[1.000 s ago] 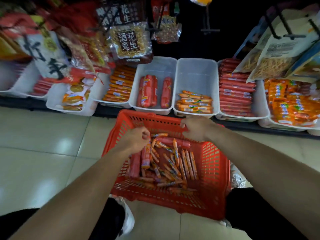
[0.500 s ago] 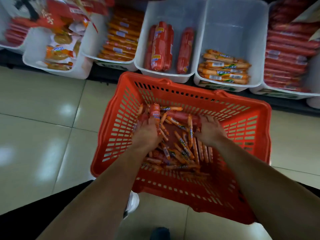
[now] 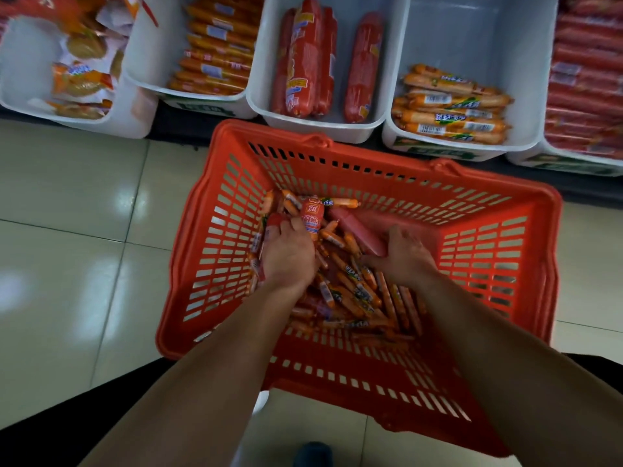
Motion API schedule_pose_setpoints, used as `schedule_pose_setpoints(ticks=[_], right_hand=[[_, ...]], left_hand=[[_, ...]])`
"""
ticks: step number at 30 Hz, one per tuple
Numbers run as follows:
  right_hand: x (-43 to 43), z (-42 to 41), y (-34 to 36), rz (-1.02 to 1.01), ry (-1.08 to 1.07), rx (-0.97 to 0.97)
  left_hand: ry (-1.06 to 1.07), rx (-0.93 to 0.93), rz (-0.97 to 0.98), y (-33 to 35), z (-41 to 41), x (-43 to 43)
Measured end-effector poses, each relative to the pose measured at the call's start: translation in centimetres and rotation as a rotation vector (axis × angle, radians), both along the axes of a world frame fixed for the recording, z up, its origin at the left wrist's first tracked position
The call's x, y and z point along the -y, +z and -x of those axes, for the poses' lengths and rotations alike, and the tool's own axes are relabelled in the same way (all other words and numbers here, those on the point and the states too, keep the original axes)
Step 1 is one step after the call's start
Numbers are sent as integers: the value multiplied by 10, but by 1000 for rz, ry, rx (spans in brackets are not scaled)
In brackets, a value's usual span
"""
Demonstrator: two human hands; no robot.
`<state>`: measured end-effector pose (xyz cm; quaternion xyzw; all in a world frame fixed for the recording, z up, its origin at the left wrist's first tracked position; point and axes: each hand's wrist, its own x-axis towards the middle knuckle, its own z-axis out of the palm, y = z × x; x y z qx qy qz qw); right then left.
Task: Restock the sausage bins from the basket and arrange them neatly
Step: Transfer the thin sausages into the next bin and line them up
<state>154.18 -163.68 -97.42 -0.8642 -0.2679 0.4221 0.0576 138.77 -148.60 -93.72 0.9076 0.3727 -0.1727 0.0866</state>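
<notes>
Left hand clutches a crowded bunch of orange-red wrapped sausages inside the red slotted plastic basket; strays may slip on lifting. I cannot tell what the right hand grips.

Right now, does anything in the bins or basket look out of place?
Small sausages lie jumbled crosswise in the red basket. In the middle bin one thick red sausage sits apart from its stack. Nothing spilled or torn.

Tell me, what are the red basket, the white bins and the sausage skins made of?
Red basket: looks like hard moulded plastic, slightly glossy, with slots running through its walls.
White bins: probably plastic too, with smooth walls, rounded rims and a faint sheen.
Sausages: seemingly wrapped in thin shiny plastic film, printed with labels and barcodes.
</notes>
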Motion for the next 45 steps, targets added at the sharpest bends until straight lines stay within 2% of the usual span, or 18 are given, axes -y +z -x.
schedule_pose_setpoints(ticks=[3,7,9,11,17,24,31,36,41,45], right_hand=[[1,2,-2,14,52,-46],[7,9,1,31,-76,-123],[14,9,6,23,-113,-130],[19,9,18,-10,-124,-108],[31,9,76,-147,-222,-64],[30,6,173,-197,-134,-54],[-12,0,252,-349,-45,106],[-53,-14,242,-382,-90,190],[-103,-43,219,-291,-115,267],[-153,-61,209,-303,-283,275]], left_hand=[[71,-13,88,1,-2,-1],[89,-125,199,6,-13,-3],[166,-144,331,10,-18,-4],[232,-121,451,16,-17,-5],[361,42,590,59,-6,-11],[340,108,569,174,0,-37],[305,167,500,273,15,-80],[295,215,461,268,23,-103],[272,247,476,247,-2,-125],[324,255,524,230,-15,-135]])
